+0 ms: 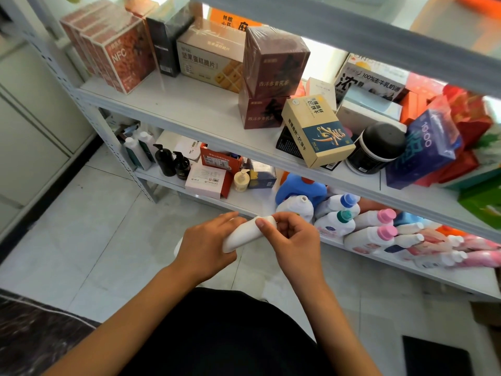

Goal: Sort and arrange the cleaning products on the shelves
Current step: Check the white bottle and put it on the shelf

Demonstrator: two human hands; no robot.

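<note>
**White bottle held up off the shelf, both hands on it**

She stands over the lower shelf point(244, 204) with a white bottle point(244, 234) held in front of her, above the floor and just short of the shelf's edge. The left hand point(208, 245) wraps its body from below to steady it; the right hand point(287, 234) pinches the top end between curled fingers and thumb, probably working the cap. Beside it, an uncapped white bottle point(296, 208) waits among capped bottles lying in a row point(379, 234).
</note>
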